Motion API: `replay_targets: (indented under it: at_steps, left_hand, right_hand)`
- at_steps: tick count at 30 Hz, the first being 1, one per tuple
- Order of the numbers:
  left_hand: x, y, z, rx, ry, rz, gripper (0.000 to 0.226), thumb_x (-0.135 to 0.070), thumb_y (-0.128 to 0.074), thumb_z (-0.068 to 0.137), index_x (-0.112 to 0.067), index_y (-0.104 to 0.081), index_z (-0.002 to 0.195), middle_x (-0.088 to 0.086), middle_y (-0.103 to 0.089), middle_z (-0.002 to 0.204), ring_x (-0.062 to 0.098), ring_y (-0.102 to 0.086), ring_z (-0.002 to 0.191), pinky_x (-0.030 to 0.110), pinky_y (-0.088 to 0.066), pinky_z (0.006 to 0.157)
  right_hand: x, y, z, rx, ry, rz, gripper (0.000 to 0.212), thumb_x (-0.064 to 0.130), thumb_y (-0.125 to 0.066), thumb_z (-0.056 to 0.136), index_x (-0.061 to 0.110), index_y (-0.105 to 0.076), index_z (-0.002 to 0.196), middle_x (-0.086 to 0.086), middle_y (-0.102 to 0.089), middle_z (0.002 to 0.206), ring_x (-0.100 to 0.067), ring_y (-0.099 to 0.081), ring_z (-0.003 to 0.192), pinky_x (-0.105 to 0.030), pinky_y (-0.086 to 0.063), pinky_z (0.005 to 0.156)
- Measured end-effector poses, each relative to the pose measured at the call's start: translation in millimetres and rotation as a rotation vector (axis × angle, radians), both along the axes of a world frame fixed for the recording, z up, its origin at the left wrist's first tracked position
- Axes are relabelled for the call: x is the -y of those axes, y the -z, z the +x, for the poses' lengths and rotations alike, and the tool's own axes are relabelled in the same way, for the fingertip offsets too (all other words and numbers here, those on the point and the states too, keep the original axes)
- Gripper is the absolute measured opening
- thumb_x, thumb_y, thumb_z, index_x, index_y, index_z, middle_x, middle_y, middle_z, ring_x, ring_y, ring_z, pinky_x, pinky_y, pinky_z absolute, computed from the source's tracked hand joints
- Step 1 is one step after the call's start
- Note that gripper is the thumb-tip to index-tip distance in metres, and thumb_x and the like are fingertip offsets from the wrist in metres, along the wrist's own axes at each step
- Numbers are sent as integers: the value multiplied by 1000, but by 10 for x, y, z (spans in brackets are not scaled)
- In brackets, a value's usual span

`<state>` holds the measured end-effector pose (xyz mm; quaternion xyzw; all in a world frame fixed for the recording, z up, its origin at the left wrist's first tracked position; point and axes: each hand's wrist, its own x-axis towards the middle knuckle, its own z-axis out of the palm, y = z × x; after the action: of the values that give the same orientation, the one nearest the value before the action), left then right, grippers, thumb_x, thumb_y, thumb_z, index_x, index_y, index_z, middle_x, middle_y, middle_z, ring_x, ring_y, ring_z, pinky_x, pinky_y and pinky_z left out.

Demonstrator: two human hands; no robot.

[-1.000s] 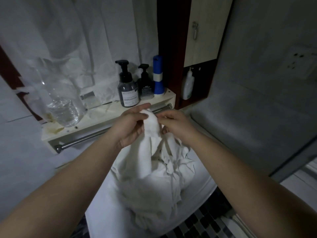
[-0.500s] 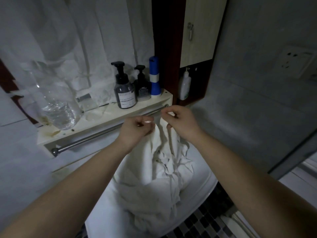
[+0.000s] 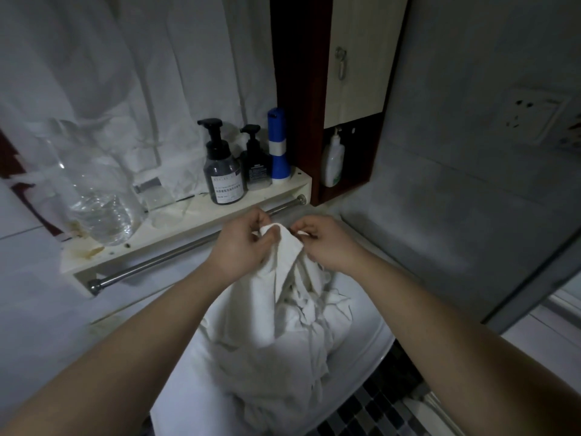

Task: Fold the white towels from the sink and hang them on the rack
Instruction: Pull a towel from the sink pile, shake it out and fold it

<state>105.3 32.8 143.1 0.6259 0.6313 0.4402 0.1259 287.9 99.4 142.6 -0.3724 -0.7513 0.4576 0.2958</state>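
Note:
A white towel (image 3: 283,297) hangs bunched from both my hands above the white sink (image 3: 355,372). More white towel cloth (image 3: 273,366) lies crumpled in the basin beneath it. My left hand (image 3: 242,247) grips the towel's top edge, with the thumb over the fabric. A short way to the right, my right hand (image 3: 327,243) pinches another part of the same edge. Just behind my hands runs the metal rack bar (image 3: 163,259), mounted under the cream shelf (image 3: 195,218), with nothing hanging on it.
On the shelf stand a clear water bottle (image 3: 100,212), two dark pump bottles (image 3: 223,174), and a blue and white can (image 3: 278,149). A white bottle (image 3: 333,162) sits in the cabinet niche. A grey wall (image 3: 456,199) closes the right side; white cloth hangs behind.
Both hands have worked along the towel's top edge and shifted slightly right. The left hand now has a fuller fold of cloth under its thumb.

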Motion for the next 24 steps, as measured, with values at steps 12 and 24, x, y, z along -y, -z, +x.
replay_targets:
  at_steps: [12, 24]
  left_hand:
    - [-25, -14, 27, 238, -6, -85, 11, -30, -72, 91, -22, -70, 85, -2, -69, 58, 11, -63, 50, 25, -49, 54]
    - [-108, -448, 103, 50, 228, 49, 22, -11, -52, 102, -4, -72, 102, 1, -66, 122, 11, -60, 111, 24, -45, 97]
  right_hand:
    - [12, 14, 30, -76, 31, 21, 7, 16, -70, 91, 22, -74, 92, 2, -77, 83, -17, -71, 61, -28, -57, 62]
    - [-153, -646, 19, -618, -61, -253, 24, 3, -53, 94, 15, -69, 80, 5, -68, 69, -8, -65, 69, -24, -49, 69]
